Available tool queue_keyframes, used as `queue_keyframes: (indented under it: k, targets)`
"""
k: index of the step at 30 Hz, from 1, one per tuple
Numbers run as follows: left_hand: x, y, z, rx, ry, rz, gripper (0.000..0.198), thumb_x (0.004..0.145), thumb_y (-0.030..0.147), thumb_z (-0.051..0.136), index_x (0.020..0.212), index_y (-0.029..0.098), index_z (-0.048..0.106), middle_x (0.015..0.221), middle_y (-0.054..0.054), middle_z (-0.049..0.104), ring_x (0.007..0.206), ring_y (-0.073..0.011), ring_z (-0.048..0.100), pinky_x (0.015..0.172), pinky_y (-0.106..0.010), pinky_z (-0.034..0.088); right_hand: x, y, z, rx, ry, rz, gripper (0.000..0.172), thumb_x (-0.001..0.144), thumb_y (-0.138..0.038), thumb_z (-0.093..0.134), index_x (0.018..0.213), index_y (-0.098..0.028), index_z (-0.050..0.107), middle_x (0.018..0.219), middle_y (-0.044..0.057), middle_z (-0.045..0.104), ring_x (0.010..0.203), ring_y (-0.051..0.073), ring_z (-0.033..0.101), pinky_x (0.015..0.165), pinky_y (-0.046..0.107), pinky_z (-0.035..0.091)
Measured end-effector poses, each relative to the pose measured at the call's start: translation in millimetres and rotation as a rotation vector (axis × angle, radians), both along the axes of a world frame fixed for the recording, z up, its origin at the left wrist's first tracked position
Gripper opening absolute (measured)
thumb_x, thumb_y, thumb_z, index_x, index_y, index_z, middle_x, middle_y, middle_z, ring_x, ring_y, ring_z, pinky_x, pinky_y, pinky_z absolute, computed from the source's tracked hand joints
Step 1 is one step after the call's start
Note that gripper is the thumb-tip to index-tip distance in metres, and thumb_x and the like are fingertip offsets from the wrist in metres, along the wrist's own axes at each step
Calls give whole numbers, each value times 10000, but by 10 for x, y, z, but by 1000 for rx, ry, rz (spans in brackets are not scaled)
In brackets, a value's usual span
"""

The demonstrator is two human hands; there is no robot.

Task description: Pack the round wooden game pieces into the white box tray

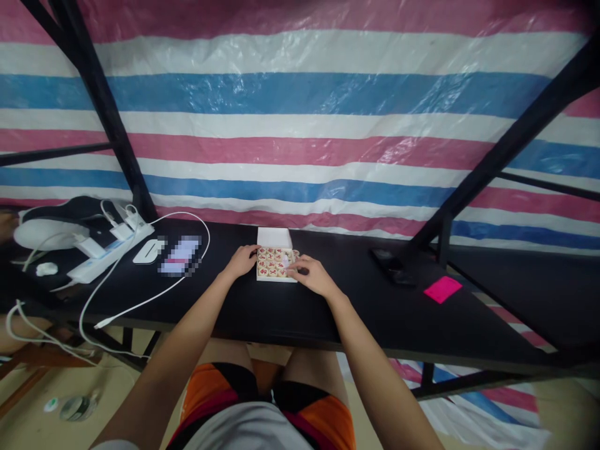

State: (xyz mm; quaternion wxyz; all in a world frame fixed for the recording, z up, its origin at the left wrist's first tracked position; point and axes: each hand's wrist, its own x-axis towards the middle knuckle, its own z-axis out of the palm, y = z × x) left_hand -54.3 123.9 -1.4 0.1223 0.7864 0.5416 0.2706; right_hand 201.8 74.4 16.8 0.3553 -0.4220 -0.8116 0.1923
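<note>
A small white cardboard box (276,279) lies on the black table with its lid raised at the back. Round xiangqi pieces (269,264) with red characters sit in rows inside it. My left hand (242,261) grips the box's left side, fingertips at its edge. Over the right end of the box, my right hand (313,274) has its fingers drawn together at a xiangqi piece by the right wall. Those fingers partly cover the pieces there.
Left on the black table (281,319) are a blurred phone (180,256), a white case (146,251), a power strip (110,253) and a looping white cable (140,304). A dark phone (392,265) and a pink packet (443,289) lie right. Striped sheeting (290,144) hangs behind.
</note>
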Motion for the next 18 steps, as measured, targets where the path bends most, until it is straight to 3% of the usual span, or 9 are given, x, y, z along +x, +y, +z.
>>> queue_keyframes:
  k: [10,18]
  targets:
    - [-9,15,-5,-3,2,6,395,839,168,496,1218,169,606,1086,-84,671,996,-214,599,951,-330,431,-22,-8,23,-113,84,-15,249,753,-437,638,721,-190,636,698,5,602,645,135,514,661,272,406]
    - [-6,-1,12,3,-38,-16,380,839,173,499,1201,153,613,1078,-90,676,990,-207,609,958,-330,430,265,116,-77,-293,311,-193,306,663,-469,695,702,-178,610,642,2,614,611,139,527,608,260,392]
